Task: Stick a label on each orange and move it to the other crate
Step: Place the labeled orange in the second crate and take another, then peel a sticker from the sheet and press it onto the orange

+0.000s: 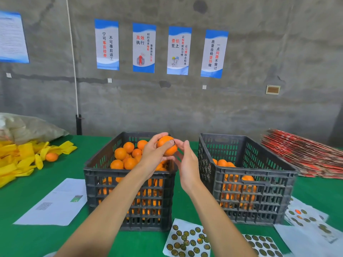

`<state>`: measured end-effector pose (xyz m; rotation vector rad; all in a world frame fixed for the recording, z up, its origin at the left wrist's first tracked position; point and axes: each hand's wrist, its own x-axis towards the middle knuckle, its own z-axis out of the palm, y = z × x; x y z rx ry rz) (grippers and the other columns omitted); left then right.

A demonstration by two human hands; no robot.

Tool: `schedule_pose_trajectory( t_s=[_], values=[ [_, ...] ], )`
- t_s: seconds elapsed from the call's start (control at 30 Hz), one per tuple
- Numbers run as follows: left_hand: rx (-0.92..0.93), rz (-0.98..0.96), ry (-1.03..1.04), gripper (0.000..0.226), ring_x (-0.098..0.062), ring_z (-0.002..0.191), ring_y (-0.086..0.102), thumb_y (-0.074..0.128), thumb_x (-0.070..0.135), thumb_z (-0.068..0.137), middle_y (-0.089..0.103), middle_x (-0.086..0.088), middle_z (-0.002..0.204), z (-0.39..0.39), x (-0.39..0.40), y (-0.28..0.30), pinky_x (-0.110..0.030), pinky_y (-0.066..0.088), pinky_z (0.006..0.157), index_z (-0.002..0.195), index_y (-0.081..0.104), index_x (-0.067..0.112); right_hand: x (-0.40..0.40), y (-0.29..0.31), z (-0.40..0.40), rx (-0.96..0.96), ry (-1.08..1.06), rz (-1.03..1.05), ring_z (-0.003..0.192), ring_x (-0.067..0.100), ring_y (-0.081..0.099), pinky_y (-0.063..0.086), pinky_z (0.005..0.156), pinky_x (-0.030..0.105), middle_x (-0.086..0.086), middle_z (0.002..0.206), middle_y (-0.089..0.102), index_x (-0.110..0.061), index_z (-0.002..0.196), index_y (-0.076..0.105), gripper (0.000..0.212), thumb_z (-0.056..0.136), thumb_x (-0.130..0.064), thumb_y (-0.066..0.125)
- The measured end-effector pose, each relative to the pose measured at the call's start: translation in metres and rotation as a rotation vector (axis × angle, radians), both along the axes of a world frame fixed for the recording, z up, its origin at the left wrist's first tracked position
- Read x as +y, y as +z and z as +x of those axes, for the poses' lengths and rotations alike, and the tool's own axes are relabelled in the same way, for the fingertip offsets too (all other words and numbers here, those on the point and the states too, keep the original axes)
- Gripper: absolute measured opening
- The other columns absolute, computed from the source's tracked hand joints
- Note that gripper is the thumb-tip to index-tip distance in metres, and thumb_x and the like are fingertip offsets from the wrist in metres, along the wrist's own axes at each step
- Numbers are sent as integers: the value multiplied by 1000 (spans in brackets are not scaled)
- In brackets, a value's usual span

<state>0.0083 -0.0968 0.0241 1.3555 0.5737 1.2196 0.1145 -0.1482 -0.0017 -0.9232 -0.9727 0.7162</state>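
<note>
1. Gripping: left hand [154, 154] holds one orange [167, 145] raised above the far right corner of the left crate [130, 182], fingers and thumb curled round it.
2. Right hand [187, 164] sits just beside the orange, fingers reaching to its right side. A small round mark, likely a label [173, 143], shows there. Whether the fingertips pinch it or only press it down, cannot tell.
3. Step in hand, as I judge it: label going on, or just seated. Orange not yet moved across.
4. Left crate: heaped near the rim with oranges, no labels visible on them from this angle. Bulk of the work looks undone.
5. Right crate [248, 182]: oranges lie low inside, seen through the slats and over the near wall; well below the rim. Some fruit already transferred, clearly fewer than remain.
6. Label sheets [187, 240] on the green table [27, 236] in front of the crates: many round stickers left, a few gaps. More sheets at the right edge.
7. One stray orange [52, 157] lies on the table at far left, among yellow wrappers [22, 160]; not in either crate.
8. Estimate: early to middle of the job; supply of labels looks ample.
</note>
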Motion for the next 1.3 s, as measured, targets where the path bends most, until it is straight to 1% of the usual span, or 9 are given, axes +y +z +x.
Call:
schedule_pose_trajectory(
  t_s=[0.17, 0.33, 0.57, 0.73, 0.83, 0.97, 1.13, 1.23, 1.3],
  values=[
    [-29, -24, 26, 41, -28, 110, 71, 73, 21, 95, 61, -8, 132, 5, -5, 1, -49, 63, 87, 134, 60, 28, -5, 4, 5, 70, -4, 37, 118, 9, 67, 56, 99, 34, -10, 131, 66, -47, 142, 51, 37, 105, -44, 51],
    [-128, -63, -109, 37, -29, 111, 72, 69, 15, 98, 65, -17, 130, 12, -8, -3, -49, 61, 89, 134, 61, 20, -8, 9, 13, -101, -58, -16, 121, 8, 63, 52, 107, 42, -8, 134, 65, -29, 141, 59, 48, 96, -44, 68],
    [-216, -121, -167, 22, -30, 100, 73, 46, 20, 110, 63, -23, 129, 45, -15, -8, -46, 62, 78, 127, 60, 15, -15, 9, 39, -95, -17, -41, 102, 15, 74, 62, 75, 32, -4, 127, 66, -35, 135, 62, 37, 98, -41, 65],
    [-42, -19, -184, 26, -22, 97, 73, 39, 24, 112, 63, -20, 126, 73, -13, -9, -45, 62, 70, 129, 58, 16, -14, 8, 70, -218, -186, -66, 115, 20, 66, 58, 96, 50, 3, 127, 67, -25, 132, 65, 31, 103, -32, 59],
    [65, -59, -246, 33, -31, 116, 68, 38, 36, 112, 59, -14, 134, 85, -11, -4, -46, 64, 80, 133, 59, 24, -19, 13, 94, -298, -184, -133, 94, 16, 74, 64, 79, 47, 3, 118, 69, -31, 120, 68, 21, 104, -35, 54],
    [248, 29, -199, 36, -23, 111, 66, 32, 53, 109, 50, 6, 137, 94, 5, 1, -40, 61, 81, 130, 57, 39, -25, 14, 129, -348, -229, -161, 79, 15, 73, 60, 63, 28, 7, 113, 70, -27, 119, 66, 20, 103, -36, 58],
    [429, 139, 10, 27, -21, 109, 60, 41, 51, 107, 57, 10, 119, 76, 42, -18, -45, 60, 86, 123, 54, 35, -27, 2, 175, -630, -592, -249, 108, 20, 54, 44, 93, 31, 3, 127, 48, -26, 142, 54, 45, 100, -40, 61],
    [478, 161, 134, 31, -19, 105, 61, 50, 41, 106, 58, -3, 132, 65, 62, -30, -36, 59, 76, 128, 57, 20, -26, -9, 190, -719, -665, -285, 116, 26, 52, 42, 101, 37, 6, 138, 43, -24, 142, 55, 44, 100, -33, 63],
    [537, 212, 221, 38, -24, 112, 62, 54, 39, 105, 61, -5, 129, 56, 71, -34, -45, 58, 90, 133, 58, 13, -24, -18, 197, -778, -680, -326, 127, 30, 48, 42, 107, 43, 6, 147, 39, -23, 141, 55, 40, 102, -27, 60]
  ],
)
